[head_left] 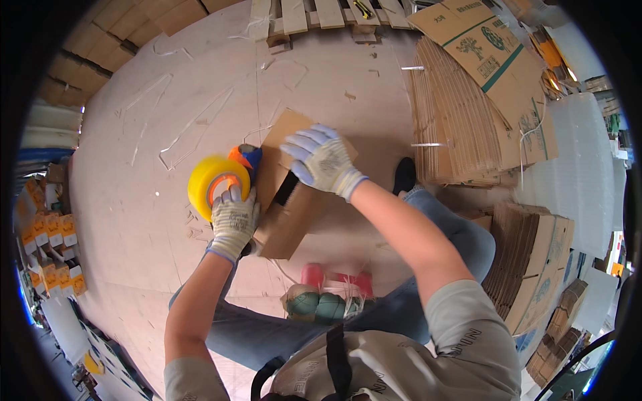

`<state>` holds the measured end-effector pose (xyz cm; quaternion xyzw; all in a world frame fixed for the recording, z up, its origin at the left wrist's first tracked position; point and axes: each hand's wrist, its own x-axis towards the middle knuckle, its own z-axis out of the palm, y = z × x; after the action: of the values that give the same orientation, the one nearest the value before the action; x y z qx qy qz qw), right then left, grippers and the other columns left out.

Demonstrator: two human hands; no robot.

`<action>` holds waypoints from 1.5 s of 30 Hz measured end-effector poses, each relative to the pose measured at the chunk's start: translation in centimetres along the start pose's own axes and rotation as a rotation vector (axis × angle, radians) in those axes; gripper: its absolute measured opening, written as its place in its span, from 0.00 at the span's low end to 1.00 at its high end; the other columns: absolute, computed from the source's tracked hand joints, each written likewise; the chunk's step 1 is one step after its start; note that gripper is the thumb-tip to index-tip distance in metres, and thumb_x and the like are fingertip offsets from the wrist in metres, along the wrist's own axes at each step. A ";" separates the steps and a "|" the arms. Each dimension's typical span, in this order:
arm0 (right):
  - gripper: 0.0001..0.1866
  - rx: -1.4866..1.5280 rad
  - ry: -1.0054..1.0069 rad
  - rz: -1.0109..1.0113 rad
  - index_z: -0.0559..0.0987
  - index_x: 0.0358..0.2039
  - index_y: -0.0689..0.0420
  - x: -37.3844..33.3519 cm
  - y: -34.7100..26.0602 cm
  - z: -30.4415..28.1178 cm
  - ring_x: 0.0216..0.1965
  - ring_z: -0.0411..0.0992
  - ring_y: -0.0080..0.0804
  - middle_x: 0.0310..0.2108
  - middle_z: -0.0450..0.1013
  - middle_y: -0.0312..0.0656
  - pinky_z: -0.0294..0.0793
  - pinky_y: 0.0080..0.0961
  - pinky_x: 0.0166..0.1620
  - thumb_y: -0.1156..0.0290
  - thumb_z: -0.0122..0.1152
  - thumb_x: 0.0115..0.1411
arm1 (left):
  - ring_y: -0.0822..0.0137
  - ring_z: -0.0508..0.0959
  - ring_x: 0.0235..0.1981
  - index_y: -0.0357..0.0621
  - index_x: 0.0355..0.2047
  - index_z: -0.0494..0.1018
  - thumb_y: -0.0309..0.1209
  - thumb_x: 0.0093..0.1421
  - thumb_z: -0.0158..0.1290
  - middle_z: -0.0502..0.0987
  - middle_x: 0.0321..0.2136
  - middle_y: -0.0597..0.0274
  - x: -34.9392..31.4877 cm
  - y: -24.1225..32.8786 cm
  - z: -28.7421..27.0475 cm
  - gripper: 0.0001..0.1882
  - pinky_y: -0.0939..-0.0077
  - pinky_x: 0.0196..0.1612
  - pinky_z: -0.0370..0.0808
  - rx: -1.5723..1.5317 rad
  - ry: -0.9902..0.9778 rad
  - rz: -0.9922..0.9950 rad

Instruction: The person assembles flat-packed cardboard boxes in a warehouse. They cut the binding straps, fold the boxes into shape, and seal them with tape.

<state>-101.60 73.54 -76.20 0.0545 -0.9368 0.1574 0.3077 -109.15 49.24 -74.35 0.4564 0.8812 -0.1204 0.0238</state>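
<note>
My left hand, in a knitted work glove, is closed on a tape dispenser with a large yellow roll on it. The dispenser's orange and blue head is close to the left side of a brown cardboard box. A short black strip shows on the box, between my hands. My right hand, gloved too, lies over the far part of the box with its fingers stretched out and nothing in its grip. The box sits tilted in front of me, between my legs.
Stacked flat cardboard stands at the right, with another cardboard bundle nearer me. A wooden pallet lies at the far edge. Near my legs is a stool-like thing with green cushions. Loose clear straps litter the floor.
</note>
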 end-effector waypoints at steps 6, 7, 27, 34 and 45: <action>0.40 -0.186 -0.186 0.884 0.68 0.52 0.56 0.8 1.3 1.8 0.48 0.67 0.40 0.45 0.70 0.47 0.62 0.43 0.53 0.38 0.57 0.45 | 0.55 0.71 0.35 0.69 0.50 0.69 0.36 0.55 0.48 0.67 0.36 0.53 -0.2 -3.4 2.1 0.20 0.60 0.38 0.69 0.137 0.041 0.034; 0.42 -0.015 -0.269 0.965 0.70 0.49 0.56 0.9 1.1 1.1 0.46 0.70 0.40 0.43 0.71 0.45 0.67 0.40 0.48 0.35 0.58 0.42 | 0.55 0.72 0.34 0.71 0.47 0.72 0.34 0.57 0.46 0.68 0.36 0.54 1.2 -3.2 1.7 0.18 0.62 0.37 0.69 0.110 -0.013 -0.100; 0.44 0.400 -0.445 0.960 0.63 0.54 0.61 -2.5 -1.1 -1.3 0.49 0.68 0.46 0.48 0.69 0.49 0.69 0.36 0.51 0.49 0.68 0.42 | 0.46 0.69 0.41 0.46 0.28 0.78 0.60 0.50 0.49 0.70 0.35 0.44 14.4 6.0 -0.4 0.28 0.52 0.44 0.63 -0.347 0.088 -0.345; 0.44 0.331 -0.479 0.937 0.61 0.56 0.59 -3.1 -1.0 -0.1 0.53 0.64 0.43 0.53 0.65 0.48 0.65 0.36 0.54 0.49 0.67 0.44 | 0.45 0.69 0.40 0.46 0.31 0.78 0.60 0.49 0.50 0.69 0.36 0.43 14.7 6.3 -0.1 0.29 0.51 0.46 0.62 -0.386 0.096 -0.353; 0.41 0.163 -0.616 0.979 0.57 0.60 0.55 -2.0 -1.9 -0.2 0.56 0.62 0.40 0.56 0.62 0.44 0.64 0.39 0.54 0.50 0.62 0.50 | 0.49 0.70 0.37 0.53 0.38 0.76 0.33 0.53 0.54 0.69 0.36 0.49 10.1 1.7 -0.6 0.11 0.57 0.41 0.66 -0.415 0.483 -0.050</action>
<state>-99.52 71.83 -76.77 -0.3181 -0.8840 0.3298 -0.0928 -113.64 58.34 -75.65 0.4353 0.8782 0.1731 -0.0965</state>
